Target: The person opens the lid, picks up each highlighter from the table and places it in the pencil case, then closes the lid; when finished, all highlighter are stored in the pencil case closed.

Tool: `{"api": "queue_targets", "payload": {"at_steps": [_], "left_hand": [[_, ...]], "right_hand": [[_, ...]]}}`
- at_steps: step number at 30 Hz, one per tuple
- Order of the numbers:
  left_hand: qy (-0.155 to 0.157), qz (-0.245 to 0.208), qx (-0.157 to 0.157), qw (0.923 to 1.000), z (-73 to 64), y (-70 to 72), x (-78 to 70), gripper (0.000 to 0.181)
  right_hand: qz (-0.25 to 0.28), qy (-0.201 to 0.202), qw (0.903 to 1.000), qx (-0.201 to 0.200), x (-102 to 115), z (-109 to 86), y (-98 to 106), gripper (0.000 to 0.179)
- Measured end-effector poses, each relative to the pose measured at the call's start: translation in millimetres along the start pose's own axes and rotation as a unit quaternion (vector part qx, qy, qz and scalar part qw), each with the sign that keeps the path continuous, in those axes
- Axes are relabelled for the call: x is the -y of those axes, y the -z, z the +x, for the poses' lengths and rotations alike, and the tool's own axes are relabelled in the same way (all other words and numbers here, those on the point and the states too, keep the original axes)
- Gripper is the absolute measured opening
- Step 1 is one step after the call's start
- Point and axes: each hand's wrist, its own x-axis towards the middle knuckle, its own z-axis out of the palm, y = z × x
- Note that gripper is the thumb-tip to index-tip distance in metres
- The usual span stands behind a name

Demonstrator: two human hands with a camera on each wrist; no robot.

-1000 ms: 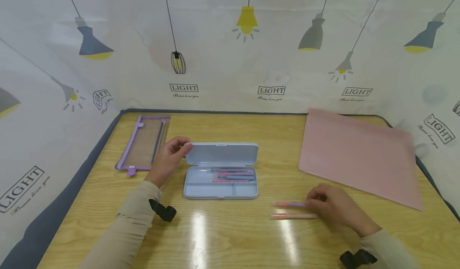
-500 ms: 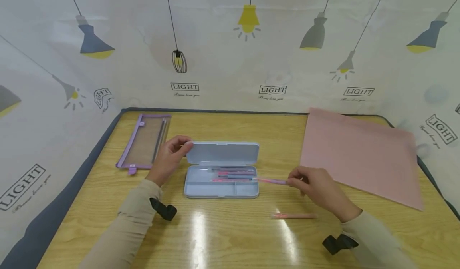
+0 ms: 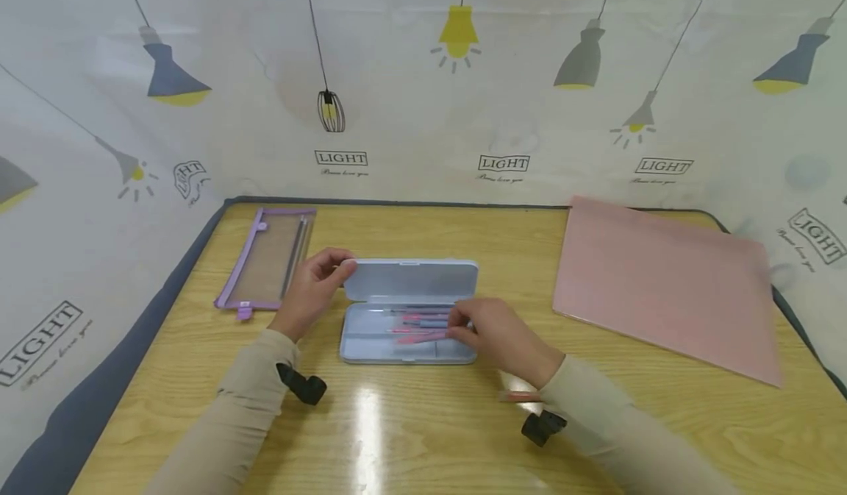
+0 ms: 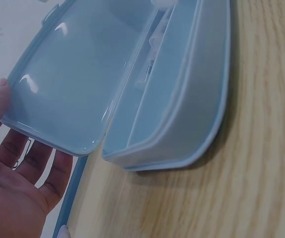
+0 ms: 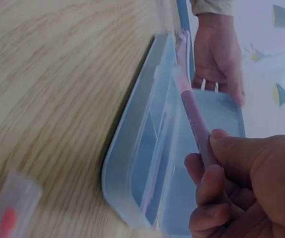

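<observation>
A pale blue pencil case (image 3: 373,348) lies open on a wooden table (image 3: 430,425), its long front edge facing the person and its lid (image 3: 410,282) raised at the back. Wood stretches from that front edge toward the person, and another strip runs behind the lid to the table's dark far border. Left of the case, a mesh pouch (image 3: 265,267) narrows the room; right of it and farther back, a pink sheet (image 3: 665,289) lies well apart. Just off its front right corner is a loose pen (image 3: 519,396), partly hidden by the right sleeve (image 3: 589,414).

The hands are apart. The left hand (image 3: 309,294) pinches the lid's left corner. The right hand (image 3: 506,337) grips a purple pen (image 3: 426,337) over the case, near other pens (image 3: 430,323) inside. Its pink end points toward the case's left end, its long axis nearly parallel to the front edge, tilted slightly toward the person. Whether it touches the case, I cannot tell.
</observation>
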Motion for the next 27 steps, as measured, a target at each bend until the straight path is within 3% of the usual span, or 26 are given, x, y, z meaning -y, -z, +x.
{"api": "queue_targets", "payload": {"at_steps": [7, 16, 27], "left_hand": [[0.005, -0.002, 0.0, 1.0, 0.0, -0.4, 0.7, 0.03], [0.005, -0.006, 0.002, 1.0, -0.5, 0.4, -0.4, 0.031], [-0.005, -0.005, 0.0, 1.0, -0.8, -0.5, 0.2, 0.028]], "right_hand": [[-0.031, 0.048, 0.9983, 0.012, 16.1, 20.2, -19.8, 0.004], [-0.064, 0.121, 0.9903, 0.022, 18.7, 20.6, -34.1, 0.012], [-0.07, 0.131, 0.9877, 0.047, 17.9, 15.8, -39.8, 0.017]]}}
